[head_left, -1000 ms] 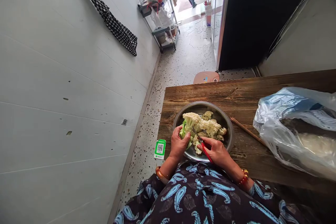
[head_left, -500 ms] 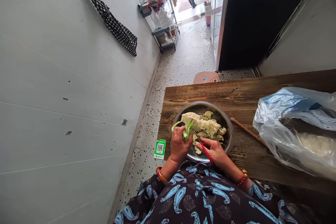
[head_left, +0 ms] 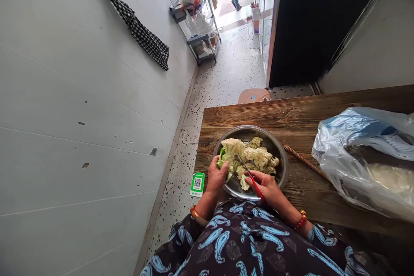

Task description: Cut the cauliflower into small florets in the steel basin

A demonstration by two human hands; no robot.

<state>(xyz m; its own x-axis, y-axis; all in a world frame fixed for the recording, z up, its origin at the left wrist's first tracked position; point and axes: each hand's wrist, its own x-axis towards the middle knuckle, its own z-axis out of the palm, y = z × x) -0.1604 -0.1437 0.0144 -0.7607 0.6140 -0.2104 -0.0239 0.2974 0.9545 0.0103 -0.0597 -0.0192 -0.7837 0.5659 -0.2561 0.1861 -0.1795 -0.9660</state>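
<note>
Head view: left hand [head_left: 217, 177] grips cauliflower [head_left: 233, 148]; right hand [head_left: 267, 185] holds red-handled cutter [head_left: 256, 187]. Likely light, brittle; grasp by stem [head_left: 228, 159].

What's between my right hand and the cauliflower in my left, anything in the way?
Only the red-handled tool that your right hand holds, its tip pointing at the cauliflower in your left hand; nothing else visible stands between them.

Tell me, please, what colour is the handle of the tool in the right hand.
Red. The handle shows best in the head view, in the right hand.
</note>
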